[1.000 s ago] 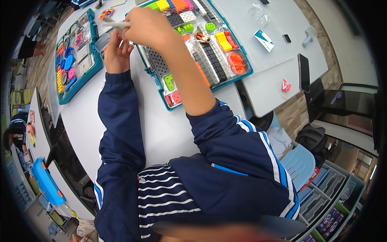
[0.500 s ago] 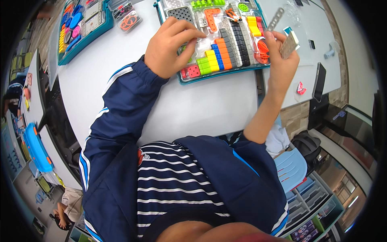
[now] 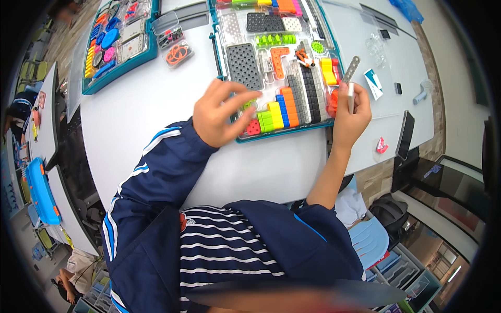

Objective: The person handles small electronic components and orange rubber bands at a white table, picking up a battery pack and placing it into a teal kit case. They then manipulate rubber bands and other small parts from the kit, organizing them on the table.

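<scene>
My left hand [image 3: 216, 115] hovers over the near left corner of a teal-edged tray [image 3: 282, 133] of building pieces. Its fingers are apart, slightly blurred, and I see nothing between them. Beside the tray's near right side, my right hand [image 3: 355, 115] is closed on a grey strip with holes [image 3: 353, 68], which points up and away. A flat light-grey piece [image 3: 351, 96], seen edge-on, is in the same grip. Between the hands lie rows of green, yellow, blue, orange, grey and black blocks [image 3: 287, 107]. A dark grey perforated plate [image 3: 244, 65] fills the tray's left side.
Another teal tray of parts [image 3: 151, 55] stands at the far left, with a small clear box of orange rings [image 3: 178, 53] beside it. On the right table are a white-and-teal box [image 3: 373, 83], a black phone-like slab [image 3: 405, 134] and a pink wrapper [image 3: 382, 145].
The view has shifted, showing more of the tray. My left hand's fingers have spread and drawn back toward the tray's near corner. My right hand has turned, bringing the flat grey piece edge-on.
</scene>
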Motion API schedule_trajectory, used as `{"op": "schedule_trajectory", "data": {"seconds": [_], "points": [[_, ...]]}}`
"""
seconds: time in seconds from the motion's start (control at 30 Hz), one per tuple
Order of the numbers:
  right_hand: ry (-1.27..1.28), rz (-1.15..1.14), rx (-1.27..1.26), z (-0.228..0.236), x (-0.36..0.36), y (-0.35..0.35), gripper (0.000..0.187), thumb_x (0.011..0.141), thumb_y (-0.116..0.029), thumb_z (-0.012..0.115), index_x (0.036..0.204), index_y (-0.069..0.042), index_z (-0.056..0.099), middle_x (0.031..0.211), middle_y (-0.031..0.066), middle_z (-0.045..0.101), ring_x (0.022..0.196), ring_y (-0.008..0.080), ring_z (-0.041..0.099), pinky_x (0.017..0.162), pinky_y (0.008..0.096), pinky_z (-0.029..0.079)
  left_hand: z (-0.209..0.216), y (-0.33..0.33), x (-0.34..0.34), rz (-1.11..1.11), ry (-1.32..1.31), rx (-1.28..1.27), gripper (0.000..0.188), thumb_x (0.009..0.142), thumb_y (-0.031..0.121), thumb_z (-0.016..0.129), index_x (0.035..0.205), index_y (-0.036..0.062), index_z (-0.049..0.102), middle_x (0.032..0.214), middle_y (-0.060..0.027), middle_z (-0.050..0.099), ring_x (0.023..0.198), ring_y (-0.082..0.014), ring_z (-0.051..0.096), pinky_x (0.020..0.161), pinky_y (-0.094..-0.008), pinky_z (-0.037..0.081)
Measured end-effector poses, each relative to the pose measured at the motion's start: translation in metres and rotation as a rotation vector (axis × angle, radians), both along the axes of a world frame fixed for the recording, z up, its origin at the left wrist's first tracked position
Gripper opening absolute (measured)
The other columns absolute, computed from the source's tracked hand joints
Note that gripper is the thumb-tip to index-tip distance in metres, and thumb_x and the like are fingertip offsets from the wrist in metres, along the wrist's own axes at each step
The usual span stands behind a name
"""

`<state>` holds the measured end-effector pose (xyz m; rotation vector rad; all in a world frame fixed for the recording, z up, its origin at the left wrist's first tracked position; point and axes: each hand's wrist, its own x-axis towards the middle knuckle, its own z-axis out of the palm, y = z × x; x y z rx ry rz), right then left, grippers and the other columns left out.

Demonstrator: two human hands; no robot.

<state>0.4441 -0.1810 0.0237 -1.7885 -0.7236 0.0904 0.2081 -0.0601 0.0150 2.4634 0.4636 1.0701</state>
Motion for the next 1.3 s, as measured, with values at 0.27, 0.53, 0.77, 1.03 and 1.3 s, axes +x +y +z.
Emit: {"op": "schedule_trajectory", "data": {"seconds": [0.27,0.53,0.77,1.03,1.3], "points": [[0.097,0.041,0.098,-0.005,0.004,-0.005,0.017,0.086,0.003,0.063,0.103,0.002,0.061,0.074,0.0003,0.057,0.061,0.0047,0.055,0.051,0.0219,0.045,-0.026,0.120,0.032,0.359,-0.077,-0.214,0.032,0.087,0.013,0.071,0.113,0.0014,0.058,0.095,-0.0063,0.056,0.061,-0.0102,0.051,0.059,-0.0246,0.045],[0.069,0.021,0.051,-0.013,0.015,-0.006,0.018,0.085,0.003,0.065,0.103,0.001,0.063,0.080,0.0020,0.061,0.069,0.0071,0.057,0.059,0.0229,0.048,-0.056,0.178,0.058,0.552,0.095,-0.185,0.057,0.078,0.036,0.080,0.119,0.0069,0.053,0.084,-0.0044,0.052,0.070,-0.0177,0.054,0.067,-0.0337,0.048],[0.120,0.041,0.038,-0.005,0.007,-0.007,0.021,0.084,0.005,0.064,0.105,0.002,0.063,0.080,0.0027,0.061,0.066,0.0067,0.057,0.056,0.0216,0.047,-0.052,0.183,0.048,0.475,0.121,-0.330,0.051,0.079,0.031,0.079,0.120,0.0114,0.055,0.080,0.0006,0.048,0.067,-0.0123,0.049,0.064,-0.0291,0.045],[0.120,0.074,0.043,0.004,0.002,-0.006,0.020,0.085,0.006,0.062,0.105,0.005,0.062,0.079,0.0033,0.063,0.065,0.0053,0.057,0.054,0.0199,0.047,-0.046,0.181,0.047,0.463,0.088,-0.407,0.037,0.079,0.026,0.070,0.112,0.0140,0.059,0.073,-0.0020,0.052,0.066,-0.0203,0.055,0.064,-0.0363,0.047],[0.192,0.065,0.019,0.003,0.001,-0.008,0.014,0.090,-0.006,0.071,0.100,0.003,0.067,0.079,0.0016,0.064,0.067,0.0039,0.056,0.055,0.0186,0.045,-0.049,0.178,0.049,0.461,0.034,-0.454,0.035,0.083,0.019,0.072,0.115,0.0128,0.060,0.073,0.0031,0.047,0.061,-0.0075,0.047,0.058,-0.0256,0.042]]}}
